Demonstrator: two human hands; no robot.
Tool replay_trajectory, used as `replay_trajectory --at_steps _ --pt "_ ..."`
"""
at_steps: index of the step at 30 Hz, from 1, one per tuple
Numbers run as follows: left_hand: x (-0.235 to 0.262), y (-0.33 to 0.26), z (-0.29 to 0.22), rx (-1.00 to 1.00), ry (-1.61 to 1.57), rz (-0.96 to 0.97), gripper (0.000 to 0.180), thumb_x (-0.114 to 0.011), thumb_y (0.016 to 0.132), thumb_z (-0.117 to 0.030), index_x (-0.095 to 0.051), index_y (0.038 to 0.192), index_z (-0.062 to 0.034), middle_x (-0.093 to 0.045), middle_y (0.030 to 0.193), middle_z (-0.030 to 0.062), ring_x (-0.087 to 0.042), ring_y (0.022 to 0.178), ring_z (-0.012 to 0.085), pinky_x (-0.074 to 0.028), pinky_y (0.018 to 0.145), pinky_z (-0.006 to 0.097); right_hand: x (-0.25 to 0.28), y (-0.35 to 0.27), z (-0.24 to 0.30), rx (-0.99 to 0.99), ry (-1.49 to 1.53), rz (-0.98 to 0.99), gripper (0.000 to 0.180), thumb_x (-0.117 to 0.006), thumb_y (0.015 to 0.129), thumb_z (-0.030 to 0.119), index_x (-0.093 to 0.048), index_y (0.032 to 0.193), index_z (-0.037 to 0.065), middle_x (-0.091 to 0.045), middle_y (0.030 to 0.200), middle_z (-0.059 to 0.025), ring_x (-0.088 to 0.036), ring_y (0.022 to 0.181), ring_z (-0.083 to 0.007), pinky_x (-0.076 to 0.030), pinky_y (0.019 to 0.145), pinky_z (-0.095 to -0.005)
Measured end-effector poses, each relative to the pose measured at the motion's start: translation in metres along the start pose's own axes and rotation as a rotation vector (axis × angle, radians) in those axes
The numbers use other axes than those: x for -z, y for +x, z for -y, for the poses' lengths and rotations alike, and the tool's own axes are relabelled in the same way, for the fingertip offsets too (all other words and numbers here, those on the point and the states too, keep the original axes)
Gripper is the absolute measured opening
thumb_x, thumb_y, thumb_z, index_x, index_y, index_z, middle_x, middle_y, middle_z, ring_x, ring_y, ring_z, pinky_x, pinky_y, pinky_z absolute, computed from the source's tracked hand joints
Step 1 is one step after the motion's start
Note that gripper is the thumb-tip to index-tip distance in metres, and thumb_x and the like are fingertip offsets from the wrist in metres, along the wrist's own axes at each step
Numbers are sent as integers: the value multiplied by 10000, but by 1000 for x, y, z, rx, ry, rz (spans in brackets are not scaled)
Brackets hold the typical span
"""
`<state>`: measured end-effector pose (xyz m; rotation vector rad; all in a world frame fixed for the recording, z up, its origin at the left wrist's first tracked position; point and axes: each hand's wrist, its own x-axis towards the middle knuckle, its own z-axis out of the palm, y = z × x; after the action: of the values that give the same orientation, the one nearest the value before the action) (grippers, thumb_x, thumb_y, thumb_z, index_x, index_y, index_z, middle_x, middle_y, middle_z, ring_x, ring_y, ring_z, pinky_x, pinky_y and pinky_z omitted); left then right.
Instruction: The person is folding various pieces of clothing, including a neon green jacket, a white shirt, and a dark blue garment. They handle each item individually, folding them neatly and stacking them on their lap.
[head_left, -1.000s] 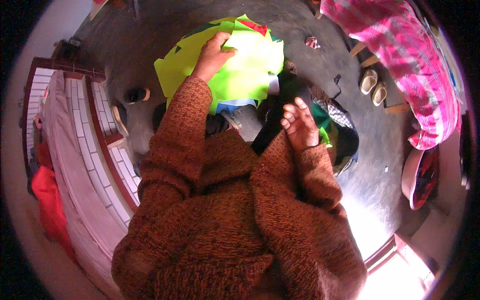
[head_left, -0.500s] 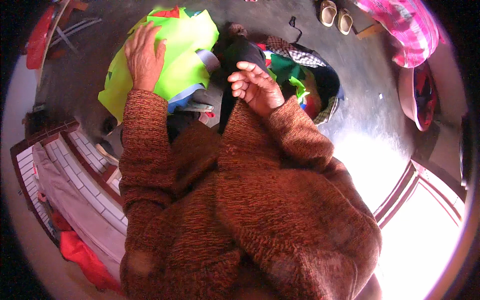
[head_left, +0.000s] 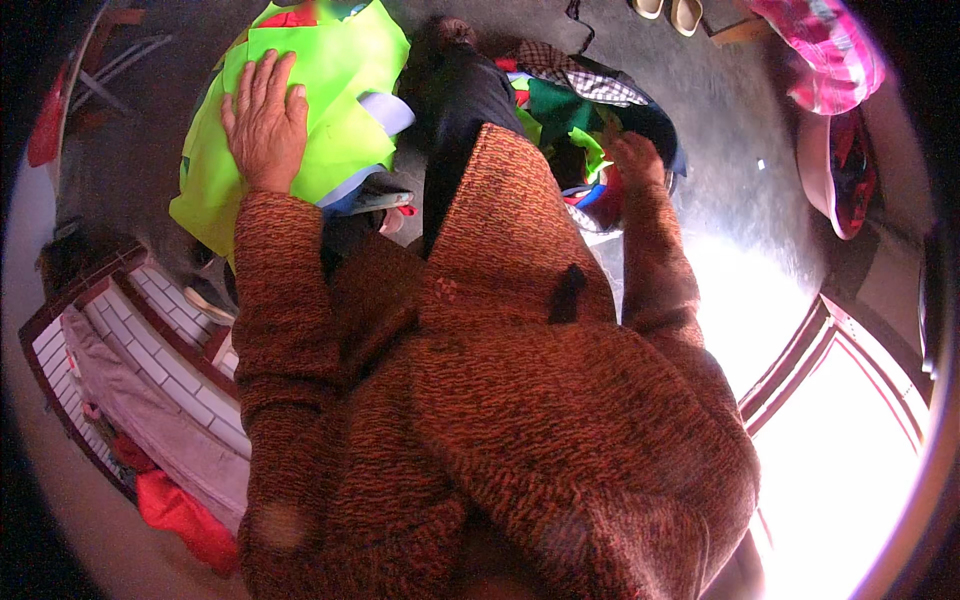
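My left hand [head_left: 267,135] lies flat, fingers stretched, on a bright yellow-green piece of cloth [head_left: 335,110] at the upper left. Red and dark bits show at that cloth's far edge, and light blue-grey pieces [head_left: 385,115] stick out from its right side. My right hand [head_left: 636,160] is over a heap of cloth scraps right of my dark-trousered leg. Its fingers look stretched out and a little blurred, with nothing visible in them. Green cloth [head_left: 560,108], yellow-green strips [head_left: 592,150] and a checked cloth [head_left: 607,87] show in the heap.
Pale shoes [head_left: 686,16] sit on the floor at the far right. A pink basin [head_left: 817,175] with dark and red contents stands below a pink checked cloth [head_left: 825,60]. Left of me is a tiled ledge [head_left: 190,380] with mauve cloth [head_left: 150,400] and red cloth [head_left: 185,520].
My right hand has swung from in front of my body out to the right, over the scrap heap. My left hand has stayed flat on the yellow-green cloth. The whole view has shifted slightly.
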<state>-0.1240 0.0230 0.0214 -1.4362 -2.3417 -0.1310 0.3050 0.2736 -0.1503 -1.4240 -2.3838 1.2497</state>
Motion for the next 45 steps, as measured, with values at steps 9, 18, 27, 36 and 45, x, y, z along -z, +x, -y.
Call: replay_trajectory --at_steps 9,18,27,36,45 --pt "1 0 1 -12 27 -7 427 -440 908 -289 -431 1333 -245 -424 1389 -3 -350 1304 220 -233 1050 493 -73 -20 -9 -498 -361 242 666 -688 709 545 -493 1273 250 -498 1302 -70 -454 1220 -297 -342 1000 -476" --pt "-1 0 -2 6 -14 -15 414 -437 911 -293 -443 1323 -248 -423 1391 -13 -345 1309 213 -216 1060 498 -99 -17 -103 -464 214 -69 537 -681 775 459 -582 1176 116 -633 1079 -84 -574 1005 -196 -454 856 -356" --pt "0 -3 -1 14 -42 -58 399 -452 909 -293 -467 1306 -255 -438 1378 -29 -360 1300 198 -205 1070 481 -23 -65 32 -71 660 -264 244 -652 815 261 -598 1011 127 -615 930 -82 -585 845 -260 -487 721 -376" --pt "-4 -2 0 12 -48 -63 400 -464 899 -323 -474 1293 -254 -439 1375 -33 -355 1302 196 -193 1070 494 17 -54 19 518 -57 -573 601 -675 731 0 -427 1261 136 -525 1121 -184 -577 965 -324 -506 804 -374" --pt "-7 -2 1 29 11 -34 413 -438 911 -323 -444 1318 -255 -411 1398 -42 -339 1311 185 -188 1074 478 43 -27 79 -39 1425 -381 587 -428 898 463 -415 1287 24 -491 1268 -184 -507 1121 -374 -399 968 -499"
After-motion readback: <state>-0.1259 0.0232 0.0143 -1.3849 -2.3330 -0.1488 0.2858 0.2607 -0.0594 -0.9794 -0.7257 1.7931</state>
